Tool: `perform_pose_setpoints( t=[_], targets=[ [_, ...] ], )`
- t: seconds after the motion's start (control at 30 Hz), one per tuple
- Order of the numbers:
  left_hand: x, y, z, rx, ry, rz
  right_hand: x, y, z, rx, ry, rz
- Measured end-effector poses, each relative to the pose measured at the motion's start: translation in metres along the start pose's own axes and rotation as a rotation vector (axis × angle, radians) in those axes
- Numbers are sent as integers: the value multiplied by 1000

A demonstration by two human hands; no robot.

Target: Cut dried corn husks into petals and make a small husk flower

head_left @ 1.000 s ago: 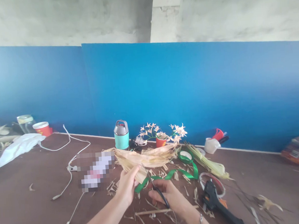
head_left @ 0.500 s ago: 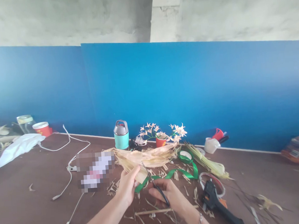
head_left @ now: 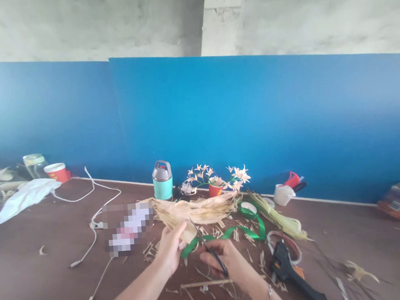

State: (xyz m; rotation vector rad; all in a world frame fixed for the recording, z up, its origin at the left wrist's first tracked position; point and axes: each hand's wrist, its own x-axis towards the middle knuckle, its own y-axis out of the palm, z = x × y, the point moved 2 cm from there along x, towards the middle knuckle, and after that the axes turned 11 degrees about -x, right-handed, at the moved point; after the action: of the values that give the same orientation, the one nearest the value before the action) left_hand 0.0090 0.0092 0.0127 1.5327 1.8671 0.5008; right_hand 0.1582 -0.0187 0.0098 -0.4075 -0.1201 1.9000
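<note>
My left hand (head_left: 171, 248) is closed on a pale piece of corn husk (head_left: 188, 233), its thumb lying along the husk. In my right hand (head_left: 224, 258) is a pair of dark-handled scissors (head_left: 214, 255), fingers wrapped round the handles. The blades point up and away, beside the right edge of the husk piece. Beyond both hands lies a pile of dried corn husks (head_left: 204, 211). Green ribbon (head_left: 229, 232) winds from its roll past my fingers. Small husk scraps (head_left: 217, 232) are scattered around, and a thin stick (head_left: 205, 283) lies nearest me.
A black glue gun (head_left: 290, 271) and a tape roll (head_left: 294, 248) lie to the right. Husk flowers in a red cup (head_left: 215, 190) and a turquoise flask (head_left: 163, 182) stand at the back. White cable (head_left: 96, 242) trails on the left; a husk bundle (head_left: 280, 220) lies right.
Almost nothing differs. Both hands, the husk piece and the scissors keep nearly the same places, with my right hand shifted very slightly to the right.
</note>
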Motion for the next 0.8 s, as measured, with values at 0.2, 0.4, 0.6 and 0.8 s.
perform_pose_setpoints(
  t=[0.2,0.4,0.6,0.8],
  targets=[
    [2,-1,0,12,6,0,0,-1,-1,-34,38,-14],
    [1,0,-3,25,11,10,0,-1,0,-32,37,-5],
    [3,-1,-3,14,22,21,1,-1,-3,-32,23,-7],
    [1,2,-7,37,8,37,-3,-4,1,-74,69,-14]
  ],
)
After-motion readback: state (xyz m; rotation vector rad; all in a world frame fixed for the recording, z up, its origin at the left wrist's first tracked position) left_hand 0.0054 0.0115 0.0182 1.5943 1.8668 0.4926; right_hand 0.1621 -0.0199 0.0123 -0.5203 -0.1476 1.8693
